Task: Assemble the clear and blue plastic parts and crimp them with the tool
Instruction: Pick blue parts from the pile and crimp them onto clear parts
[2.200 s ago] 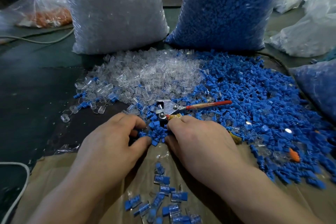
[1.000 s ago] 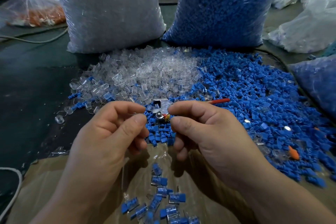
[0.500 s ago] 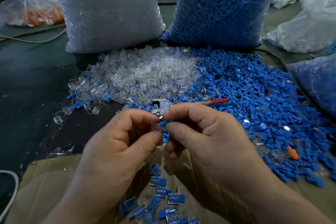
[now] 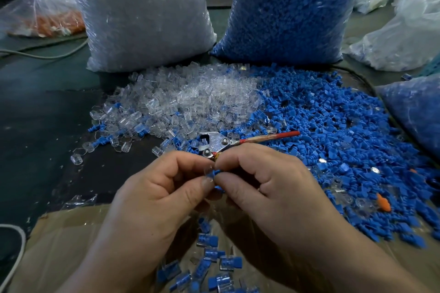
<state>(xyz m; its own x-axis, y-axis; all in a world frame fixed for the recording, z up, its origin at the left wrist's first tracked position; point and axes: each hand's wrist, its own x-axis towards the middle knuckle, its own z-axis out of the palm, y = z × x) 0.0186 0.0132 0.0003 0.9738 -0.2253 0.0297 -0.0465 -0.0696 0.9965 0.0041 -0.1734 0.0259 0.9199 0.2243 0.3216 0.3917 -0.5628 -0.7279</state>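
My left hand (image 4: 157, 197) pinches a small clear plastic part (image 4: 207, 171) between thumb and forefinger. My right hand (image 4: 266, 188) pinches a blue plastic part (image 4: 215, 172) against it, fingertips of both hands meeting above the table. Just beyond my fingers lies the crimping tool (image 4: 215, 144), its metal head to the left and its red handle (image 4: 271, 137) pointing right. A loose pile of clear parts (image 4: 181, 100) spreads behind it, and a wide pile of blue parts (image 4: 333, 126) lies to the right.
Several assembled clear-and-blue pieces (image 4: 214, 261) lie on brown cardboard (image 4: 59, 245) below my hands. A big bag of clear parts (image 4: 142, 14) and a bag of blue parts (image 4: 292, 7) stand at the back. More bags (image 4: 409, 31) sit right; a grey cable (image 4: 42, 54) runs left.
My hands rose from the pile, each with a part, and came together. The clear and blue parts now touch between my fingertips. The tool has not moved.
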